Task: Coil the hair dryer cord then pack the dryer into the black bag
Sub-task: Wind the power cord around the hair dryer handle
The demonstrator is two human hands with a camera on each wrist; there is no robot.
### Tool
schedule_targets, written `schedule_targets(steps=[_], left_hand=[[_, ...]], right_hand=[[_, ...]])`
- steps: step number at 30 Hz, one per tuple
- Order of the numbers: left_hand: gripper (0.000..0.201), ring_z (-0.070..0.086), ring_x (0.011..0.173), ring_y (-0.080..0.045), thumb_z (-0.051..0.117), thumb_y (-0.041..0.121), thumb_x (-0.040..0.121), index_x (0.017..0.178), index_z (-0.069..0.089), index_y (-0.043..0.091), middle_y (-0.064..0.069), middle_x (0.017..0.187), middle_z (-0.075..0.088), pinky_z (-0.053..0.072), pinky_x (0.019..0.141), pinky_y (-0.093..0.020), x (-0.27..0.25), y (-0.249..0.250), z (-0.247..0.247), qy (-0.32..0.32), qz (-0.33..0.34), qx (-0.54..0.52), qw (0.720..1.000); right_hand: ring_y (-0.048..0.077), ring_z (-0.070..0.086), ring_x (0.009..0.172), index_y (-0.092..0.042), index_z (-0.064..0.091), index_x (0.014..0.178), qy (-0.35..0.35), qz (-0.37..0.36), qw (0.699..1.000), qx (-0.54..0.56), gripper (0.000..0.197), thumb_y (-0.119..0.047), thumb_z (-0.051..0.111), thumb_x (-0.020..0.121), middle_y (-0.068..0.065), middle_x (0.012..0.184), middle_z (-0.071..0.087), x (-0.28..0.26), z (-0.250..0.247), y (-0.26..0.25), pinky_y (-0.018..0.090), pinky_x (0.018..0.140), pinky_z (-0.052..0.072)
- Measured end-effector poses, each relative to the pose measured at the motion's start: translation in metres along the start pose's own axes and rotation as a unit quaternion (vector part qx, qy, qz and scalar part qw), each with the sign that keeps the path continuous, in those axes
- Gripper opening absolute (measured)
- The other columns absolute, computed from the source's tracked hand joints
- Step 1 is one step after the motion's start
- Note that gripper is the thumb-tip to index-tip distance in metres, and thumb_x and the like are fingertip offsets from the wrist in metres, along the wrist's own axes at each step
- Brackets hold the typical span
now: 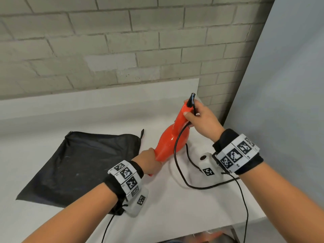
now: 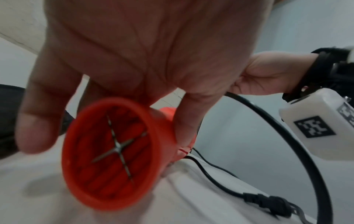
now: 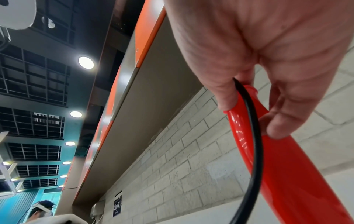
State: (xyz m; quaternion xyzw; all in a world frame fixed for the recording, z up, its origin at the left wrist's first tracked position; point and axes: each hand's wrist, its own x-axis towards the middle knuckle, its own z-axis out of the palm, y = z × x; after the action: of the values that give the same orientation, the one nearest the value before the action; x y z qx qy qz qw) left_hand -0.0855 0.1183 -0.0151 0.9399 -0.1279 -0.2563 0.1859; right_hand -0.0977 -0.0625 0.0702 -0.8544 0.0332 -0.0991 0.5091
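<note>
Left hand grasping orange hair dryer nozzle, right hand at two o'clock gripping handle and cord, black bag at nine o'clock

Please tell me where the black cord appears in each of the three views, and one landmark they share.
Head: cord right of centre, dropping from the handle onto the table.
Left wrist: cord arcs down the right side.
Right wrist: cord right of centre, along the handle.
Shared landmark: the dryer.

red dryer tilted, cord loose; black bag flat
</note>
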Motion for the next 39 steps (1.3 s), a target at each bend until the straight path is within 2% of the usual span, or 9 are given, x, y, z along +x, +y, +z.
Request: schedule_targets(steps=[6, 9, 13, 17, 22, 26, 31, 34, 39], left_hand=[[0.053, 0.057, 0.098, -0.022, 0.055, 0.040, 0.082, 0.124, 0.044, 0.009, -0.008, 0.116, 0.059, 0.046, 0.081, -0.028, -0.006, -0.007, 0.003, -0.004, -0.013, 0.059, 0.998], [0.064, 0.046, 0.122, -0.025, 0.055, 0.028, 0.084, 0.140, 0.026, 0.017, -0.011, 0.137, 0.044, 0.041, 0.101, -0.036, -0.013, 0.005, -0.019, 0.127, 0.078, -0.012, 0.989], [0.074, 0.035, 0.127, -0.008, 0.042, -0.008, 0.072, 0.137, 0.032, 0.026, -0.002, 0.141, 0.036, 0.035, 0.106, -0.026, -0.035, 0.052, -0.065, 0.332, 0.338, -0.134, 0.870], [0.065, 0.036, 0.132, -0.024, 0.036, -0.008, 0.070, 0.127, 0.051, 0.020, -0.008, 0.141, 0.040, 0.035, 0.106, -0.031, -0.028, 0.085, -0.092, 0.317, 0.451, 0.091, 0.829], [0.033, 0.046, 0.114, -0.024, 0.045, 0.014, 0.089, 0.120, 0.055, 0.012, -0.008, 0.122, 0.051, 0.040, 0.094, -0.032, -0.014, 0.098, -0.098, 0.227, 0.357, 0.277, 0.863], [0.031, 0.044, 0.111, -0.026, 0.041, 0.026, 0.094, 0.113, 0.057, 0.007, -0.011, 0.114, 0.053, 0.030, 0.090, -0.029, -0.011, 0.098, -0.105, 0.242, 0.316, 0.311, 0.863], [0.026, 0.055, 0.092, -0.021, 0.046, 0.028, 0.092, 0.100, 0.063, 0.009, -0.007, 0.094, 0.062, 0.019, 0.111, -0.034, -0.011, 0.093, -0.109, 0.273, 0.350, 0.146, 0.884], [0.018, 0.052, 0.073, -0.016, 0.054, 0.022, 0.089, 0.084, 0.065, 0.009, -0.005, 0.077, 0.060, 0.043, 0.079, -0.032, -0.015, 0.098, -0.113, 0.263, 0.363, -0.054, 0.892], [0.025, 0.043, 0.055, -0.006, 0.051, 0.015, 0.090, 0.066, 0.058, 0.019, -0.006, 0.066, 0.052, 0.037, 0.059, -0.019, -0.010, 0.104, -0.119, 0.183, 0.347, -0.274, 0.878]], right_hand=[[0.019, 0.053, 0.087, -0.021, 0.046, 0.129, -0.018, -0.032, 0.999, -0.014, 0.040, -0.017, 0.052, 0.090, 0.002, 0.106, 0.056, -0.005, 0.011, 0.000, 0.045, 0.094, 0.048], [0.016, 0.049, 0.087, -0.017, 0.043, 0.134, -0.013, -0.039, 0.998, -0.037, 0.043, -0.017, 0.051, 0.091, 0.008, 0.115, 0.060, -0.003, 0.015, 0.000, 0.031, 0.091, 0.045], [0.022, 0.055, 0.099, -0.010, 0.042, 0.133, -0.012, -0.052, 0.996, -0.073, 0.044, -0.010, 0.051, 0.089, 0.011, 0.121, 0.060, -0.002, 0.016, -0.001, 0.018, 0.081, 0.034], [0.022, 0.056, 0.098, -0.004, 0.046, 0.124, -0.017, -0.048, 0.993, -0.105, 0.036, -0.003, 0.048, 0.089, 0.015, 0.116, 0.059, -0.005, 0.018, -0.005, 0.019, 0.079, 0.036], [0.026, 0.056, 0.085, 0.003, 0.055, 0.111, -0.014, -0.034, 0.987, -0.154, 0.025, -0.004, 0.041, 0.092, 0.022, 0.105, 0.062, -0.008, 0.011, 0.004, 0.017, 0.064, 0.032], [0.028, 0.060, 0.083, -0.002, 0.056, 0.084, -0.016, 0.001, 0.993, -0.118, 0.020, -0.005, 0.037, 0.092, 0.013, 0.088, 0.064, -0.012, 0.003, 0.022, 0.027, 0.071, 0.044], [0.016, 0.056, 0.055, -0.011, 0.045, 0.089, 0.025, -0.025, 0.997, -0.066, 0.017, -0.013, 0.030, 0.097, 0.007, 0.070, 0.054, -0.016, -0.011, 0.020, 0.006, 0.041, 0.037], [0.007, 0.045, 0.057, -0.009, 0.052, 0.092, 0.093, -0.088, 0.989, -0.070, 0.016, -0.013, 0.037, 0.096, -0.006, 0.064, 0.044, -0.009, -0.018, 0.013, 0.008, 0.046, 0.035], [0.007, 0.035, 0.051, -0.006, 0.055, 0.093, 0.134, -0.136, 0.981, -0.046, 0.019, -0.011, 0.037, 0.096, -0.007, 0.059, 0.041, 0.004, -0.026, -0.002, 0.010, 0.047, 0.034]])
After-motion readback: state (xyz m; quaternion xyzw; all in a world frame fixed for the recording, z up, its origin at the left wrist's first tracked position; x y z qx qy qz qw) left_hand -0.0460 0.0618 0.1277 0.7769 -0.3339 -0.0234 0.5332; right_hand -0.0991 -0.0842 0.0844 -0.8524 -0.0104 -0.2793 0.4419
